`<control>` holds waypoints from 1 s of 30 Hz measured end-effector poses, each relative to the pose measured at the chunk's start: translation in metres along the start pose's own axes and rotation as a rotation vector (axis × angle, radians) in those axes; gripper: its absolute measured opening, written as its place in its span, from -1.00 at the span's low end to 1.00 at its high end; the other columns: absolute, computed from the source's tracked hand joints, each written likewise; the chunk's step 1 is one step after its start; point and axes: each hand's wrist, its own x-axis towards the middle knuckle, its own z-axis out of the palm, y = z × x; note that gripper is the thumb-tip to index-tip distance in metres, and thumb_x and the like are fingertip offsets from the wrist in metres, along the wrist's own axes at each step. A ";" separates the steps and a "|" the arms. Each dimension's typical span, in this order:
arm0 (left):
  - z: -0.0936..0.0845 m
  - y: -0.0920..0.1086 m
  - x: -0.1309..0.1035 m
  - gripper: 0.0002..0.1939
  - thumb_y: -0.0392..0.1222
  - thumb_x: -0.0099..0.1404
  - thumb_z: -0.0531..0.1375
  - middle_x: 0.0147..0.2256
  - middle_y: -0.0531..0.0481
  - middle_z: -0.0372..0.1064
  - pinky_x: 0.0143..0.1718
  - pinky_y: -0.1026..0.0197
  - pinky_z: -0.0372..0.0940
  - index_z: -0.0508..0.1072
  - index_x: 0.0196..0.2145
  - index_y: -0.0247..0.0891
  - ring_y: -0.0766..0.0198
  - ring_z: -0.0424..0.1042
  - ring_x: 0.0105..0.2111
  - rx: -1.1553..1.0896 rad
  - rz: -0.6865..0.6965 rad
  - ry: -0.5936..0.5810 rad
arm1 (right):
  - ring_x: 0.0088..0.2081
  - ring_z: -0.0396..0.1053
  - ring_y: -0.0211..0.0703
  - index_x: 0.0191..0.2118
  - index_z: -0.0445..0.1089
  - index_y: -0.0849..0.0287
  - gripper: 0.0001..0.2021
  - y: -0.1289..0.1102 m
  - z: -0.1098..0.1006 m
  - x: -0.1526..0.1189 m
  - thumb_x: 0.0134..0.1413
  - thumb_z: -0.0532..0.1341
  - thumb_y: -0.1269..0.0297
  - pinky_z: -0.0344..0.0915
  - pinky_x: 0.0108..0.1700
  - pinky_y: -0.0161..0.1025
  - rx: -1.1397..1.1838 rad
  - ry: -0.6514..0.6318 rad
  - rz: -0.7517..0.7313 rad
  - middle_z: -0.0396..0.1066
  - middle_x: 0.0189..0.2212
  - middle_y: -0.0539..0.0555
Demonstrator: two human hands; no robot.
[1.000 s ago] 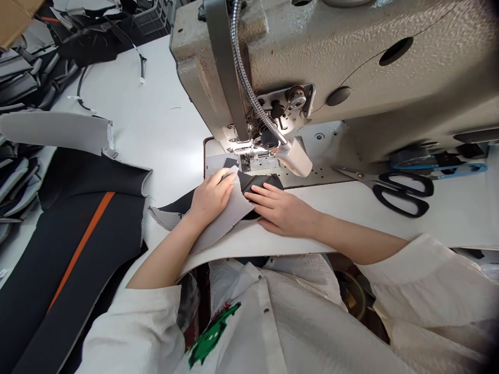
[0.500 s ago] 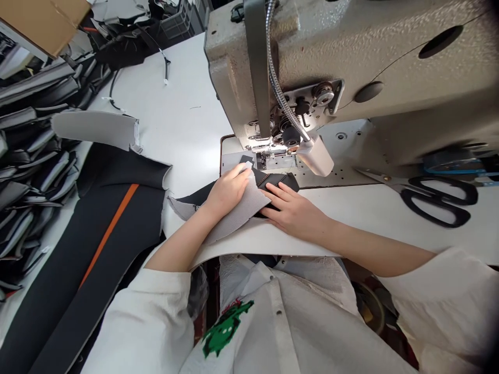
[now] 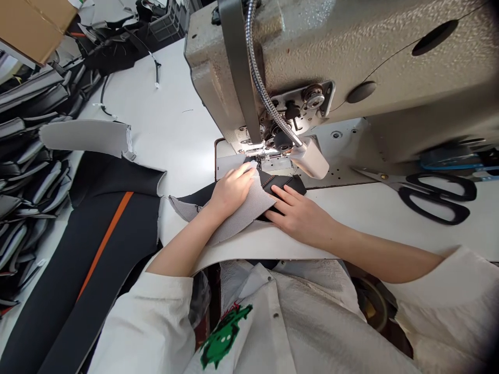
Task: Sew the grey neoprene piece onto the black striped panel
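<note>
A black fabric piece [image 3: 293,185] with orange stitching and a grey mesh backing [image 3: 244,210] lies under the front of the sewing machine [image 3: 312,52]. My left hand [image 3: 231,193] is closed on its folded edge, fingertips close to the presser foot [image 3: 262,155]. Part of the edge is hidden under those fingers. Flat on the black side rests my right hand [image 3: 302,214], fingers spread, just right of the lifted grey flap. The lamp [image 3: 310,158] on its bendy metal neck hangs above and lights the needle area.
Black-handled scissors [image 3: 432,197] lie on the right of the table. A large black panel with an orange stripe [image 3: 105,244] lies at the left, beside tall stacks of cut pieces [image 3: 31,156]. A cardboard box [image 3: 35,26] stands in the top left corner.
The fabric and both hands have shifted slightly to the right relative to the machine, and the fabric's edge sits closer to the presser foot. The view has also shifted a little.
</note>
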 end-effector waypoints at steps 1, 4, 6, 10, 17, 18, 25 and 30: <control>0.000 0.000 0.000 -0.59 -0.20 0.44 -0.07 0.18 -0.05 0.18 0.04 0.16 0.24 0.38 0.13 -0.34 0.14 0.33 -0.02 0.006 0.003 0.000 | 0.12 0.24 0.20 -0.10 0.47 0.30 -0.73 0.000 -0.001 0.000 0.21 0.05 0.53 0.22 0.11 0.08 0.003 -0.001 -0.005 0.33 -0.01 0.28; 0.001 0.000 0.002 -0.59 -0.20 0.44 -0.07 0.17 -0.05 0.20 0.03 0.16 0.25 0.39 0.12 -0.35 0.14 0.34 -0.04 0.015 0.020 0.016 | 0.11 0.23 0.20 -0.10 0.47 0.30 -0.73 0.002 -0.003 0.000 0.20 0.06 0.53 0.22 0.11 0.08 0.011 -0.010 -0.006 0.35 -0.06 0.27; 0.002 -0.001 0.003 -0.59 -0.19 0.45 -0.08 0.17 -0.06 0.20 0.04 0.15 0.25 0.39 0.11 -0.36 0.14 0.34 -0.03 0.012 0.033 0.028 | 0.11 0.23 0.19 -0.11 0.47 0.30 -0.73 0.003 -0.004 0.000 0.20 0.06 0.54 0.22 0.11 0.07 0.010 -0.021 -0.006 0.36 -0.10 0.25; 0.005 0.001 0.006 -0.59 -0.20 0.44 -0.07 0.17 -0.08 0.19 0.10 0.11 0.23 0.40 0.10 -0.37 0.11 0.33 0.01 -0.002 0.031 0.032 | 0.12 0.23 0.17 -0.12 0.48 0.29 -0.73 0.005 -0.005 -0.001 0.21 0.05 0.54 0.22 0.11 0.06 0.021 -0.017 -0.009 0.38 -0.13 0.22; 0.005 0.008 0.012 -0.59 -0.25 0.43 -0.04 0.19 -0.14 0.15 0.16 0.14 0.18 0.36 0.14 -0.40 0.10 0.27 0.11 -0.062 -0.032 -0.005 | 0.09 0.27 0.14 -0.18 0.49 0.26 -0.78 0.014 -0.003 -0.001 0.22 0.08 0.46 0.24 0.10 0.05 0.062 0.044 0.001 0.41 -0.20 0.17; 0.004 0.008 0.013 -0.58 -0.25 0.43 -0.05 0.19 -0.15 0.15 0.18 0.15 0.16 0.35 0.15 -0.40 0.10 0.26 0.12 -0.071 -0.037 -0.008 | 0.09 0.27 0.14 -0.19 0.49 0.26 -0.78 0.016 -0.002 -0.001 0.22 0.08 0.45 0.24 0.11 0.05 0.062 0.049 0.003 0.41 -0.20 0.16; -0.005 0.008 0.012 -0.58 -0.21 0.43 -0.04 0.19 -0.20 0.10 0.19 0.17 0.12 0.35 0.15 -0.37 0.11 0.23 0.13 -0.088 -0.075 -0.074 | 0.10 0.24 0.15 -0.14 0.47 0.26 -0.77 0.018 -0.004 -0.003 0.21 0.11 0.33 0.21 0.13 0.06 0.077 0.013 0.014 0.39 -0.13 0.17; -0.007 0.009 0.006 -0.57 -0.16 0.44 -0.04 0.16 -0.15 0.11 0.10 0.19 0.18 0.34 0.17 -0.29 0.15 0.26 0.05 -0.017 -0.087 -0.083 | 0.07 0.26 0.12 -0.17 0.47 0.26 -0.78 0.018 -0.004 -0.001 0.20 0.11 0.33 0.26 0.06 0.02 0.066 0.028 -0.007 0.39 -0.13 0.16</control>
